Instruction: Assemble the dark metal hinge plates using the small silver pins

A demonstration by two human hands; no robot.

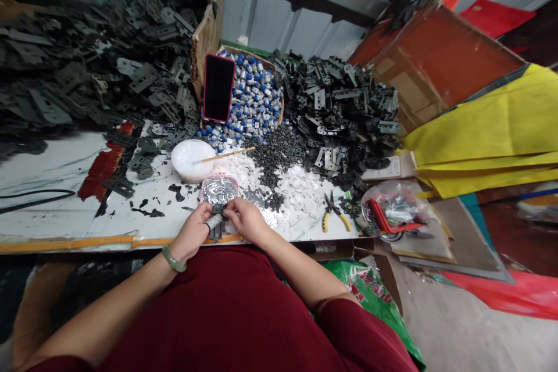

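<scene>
Hands are together at the front edge of the bench [163, 224], right in front of the wearer's belly, both busy with one dark slotted part [217, 233]. Left hand [195, 231] has it pinched between thumb and fingers, with the long end pointing back toward the body. Right hand [247, 221] is curled in from the other side, fingertips right at the far end of the part. Can't tell if they're pinching the part itself or some tiny bit on it, way too small to see.

As for the step, looks to me like close fingertip work on that one part. I'd say the next move calls for a steady left grip and a precise right fingertip, nothing forceful.

Just past the hands is a pink-rimmed tub [201, 189] of silvery pieces, then a white bowl [183, 157] with a thin stick [231, 153] resting across its rim. To the right there are loose white discs [300, 192], small black bits [279, 154] behind them, and yellow-handled pliers [331, 204] lying well apart from both hands. More dark parts [335, 99] are heaped farther back.
</scene>
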